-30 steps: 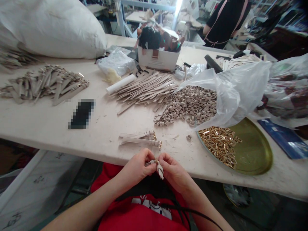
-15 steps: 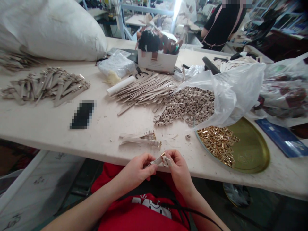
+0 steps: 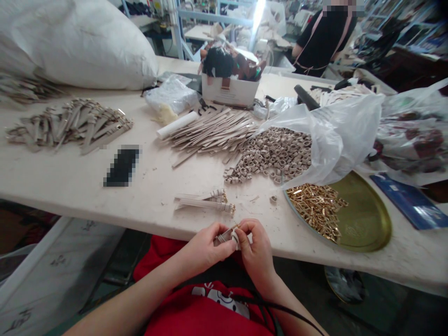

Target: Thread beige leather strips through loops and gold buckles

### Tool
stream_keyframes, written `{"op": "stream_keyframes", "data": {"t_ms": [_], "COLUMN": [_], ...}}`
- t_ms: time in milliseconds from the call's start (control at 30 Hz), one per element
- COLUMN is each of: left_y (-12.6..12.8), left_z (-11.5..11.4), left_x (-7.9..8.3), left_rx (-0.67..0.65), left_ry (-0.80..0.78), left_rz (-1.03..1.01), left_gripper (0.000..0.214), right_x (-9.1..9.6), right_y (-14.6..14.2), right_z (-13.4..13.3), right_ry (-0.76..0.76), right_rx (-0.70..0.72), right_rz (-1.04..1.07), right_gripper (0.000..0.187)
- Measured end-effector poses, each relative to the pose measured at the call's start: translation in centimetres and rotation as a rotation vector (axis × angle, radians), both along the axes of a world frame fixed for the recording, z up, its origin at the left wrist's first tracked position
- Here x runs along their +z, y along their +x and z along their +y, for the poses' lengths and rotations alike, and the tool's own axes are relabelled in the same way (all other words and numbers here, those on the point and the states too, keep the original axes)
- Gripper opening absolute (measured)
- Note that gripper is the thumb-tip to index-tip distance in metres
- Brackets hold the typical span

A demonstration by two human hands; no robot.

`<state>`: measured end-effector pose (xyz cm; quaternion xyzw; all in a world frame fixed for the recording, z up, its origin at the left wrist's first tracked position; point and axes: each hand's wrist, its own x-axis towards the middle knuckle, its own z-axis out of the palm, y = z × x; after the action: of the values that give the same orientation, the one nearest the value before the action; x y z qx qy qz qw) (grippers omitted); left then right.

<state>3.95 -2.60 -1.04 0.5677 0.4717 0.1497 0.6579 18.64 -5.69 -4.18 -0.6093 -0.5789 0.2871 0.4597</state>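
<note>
The long pale table [image 3: 70,186] stretches away from the fingers, its near edge just beyond them. A big white sack [image 3: 77,42] lies far off to their upper left, and a clear plastic bag [image 3: 343,135] sits ahead to their right. A round gold tray [image 3: 371,219] lies just right of the fingers and carries gold buckles [image 3: 317,210]. A fan of beige straps [image 3: 213,130] and a heap of beige loops [image 3: 276,151] lie well ahead. Two buckled straps [image 3: 206,201] rest just beyond the fingertips. The left hand [image 3: 206,247] and right hand [image 3: 257,252] meet below the table edge, both pinched closed on one small strap end [image 3: 226,234] between them.
</note>
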Motion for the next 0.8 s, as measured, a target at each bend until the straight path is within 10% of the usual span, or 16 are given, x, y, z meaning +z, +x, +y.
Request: {"op": "stream_keyframes", "data": {"t_ms": [400,800], "left_y": [-0.4,-0.8], "left_z": [-0.4,0.0], "left_x": [-0.3,-0.1], "left_rx": [-0.033,-0.098], "left_ry": [-0.07,-0.064], "left_rz": [-0.047,-0.046], "left_gripper": [0.022,0.023], "right_x": [0.3,0.1], "right_y": [0.7,0.6], "right_z": [-0.2,-0.5], "right_ry": [-0.515,-0.551], "right_rx": [0.251,0.286], "right_rz": [0.863,0.881], "right_gripper": [0.047,0.028]}}
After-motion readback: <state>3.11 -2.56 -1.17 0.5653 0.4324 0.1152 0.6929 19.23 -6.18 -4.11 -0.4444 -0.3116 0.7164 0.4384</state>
